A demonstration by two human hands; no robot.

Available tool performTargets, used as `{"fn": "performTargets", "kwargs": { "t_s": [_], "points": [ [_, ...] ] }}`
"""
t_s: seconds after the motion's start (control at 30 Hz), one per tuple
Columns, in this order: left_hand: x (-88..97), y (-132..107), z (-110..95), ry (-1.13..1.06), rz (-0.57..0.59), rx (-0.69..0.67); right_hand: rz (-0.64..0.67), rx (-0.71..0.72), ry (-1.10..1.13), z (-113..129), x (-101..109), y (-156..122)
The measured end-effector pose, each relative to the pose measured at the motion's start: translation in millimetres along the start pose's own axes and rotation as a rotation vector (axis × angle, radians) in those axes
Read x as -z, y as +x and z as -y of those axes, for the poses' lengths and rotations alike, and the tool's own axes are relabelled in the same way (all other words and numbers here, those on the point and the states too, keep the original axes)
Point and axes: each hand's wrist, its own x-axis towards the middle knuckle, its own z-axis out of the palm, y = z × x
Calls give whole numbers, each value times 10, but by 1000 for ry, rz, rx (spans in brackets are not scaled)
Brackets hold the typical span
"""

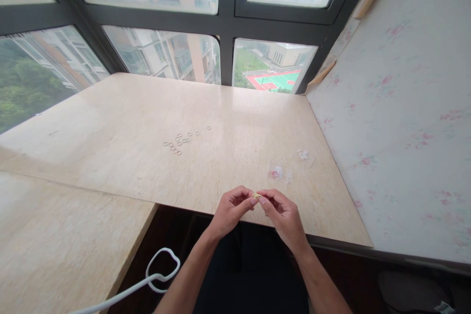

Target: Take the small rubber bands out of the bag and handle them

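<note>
1. At the far left, looking out through glass onto clumpy green treetops (29, 91), past a dark, flat-faced window frame (226, 22).
2. Along the lower left, showing a pale beige slab (55, 235), smooth and faintly veined like polished stone, ending in a straight, thick edge; by that edge, curling a smooth white cable (121, 296) into a rounded loop.
3. Left of centre, displaying thin, round rings (179, 143) on the veined beige ledge (235, 157), some touching or overlapping, one lying apart toward the right; being too small to tell their material.
4. Over the ledge's near edge, pinching the left side of a small bundle of thin, yellowish loops (256, 196) with the left hand (230, 211), pressing thumb and forefinger together on it and curling the other fingers.
5. Just to the right, clamping the bundle's other side between thumb and forefinger of the right hand (283, 213), keeping the loops between both sets of fingertips.
6. Farther right, resting clear, glossy plastic packaging (285, 174) with pinkish-red curves on the ledge, then a small white piece (302, 155) of lobed outline.
7. At the far right, rising as pale wallpaper (401, 157) printed with soft pink flowers.
</note>
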Motion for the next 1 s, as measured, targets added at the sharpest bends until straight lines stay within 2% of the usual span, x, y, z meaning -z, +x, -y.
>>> {"fn": "performTargets", "kwargs": {
  "t_s": [0.1,0.23,0.37,0.53,0.77,1.0],
  "points": [
    [-8,14,-7,59,6,-48,45,-31,59,-28,27,1],
    [-19,48,-6,67,23,-40,57,-81,133,-65,67,7],
    [-50,121,-33,149,-19,-31,0,-167,178,-124,128,30],
    [-119,268,-67,205,-97,-27,-80,-205,186,-203,248,70],
    [-217,573,-56,252,-146,-18,-188,-255,170,-420,495,108],
    [-333,1007,1,370,-180,-13,-285,-245,277,-629,672,183]
  ]
}}
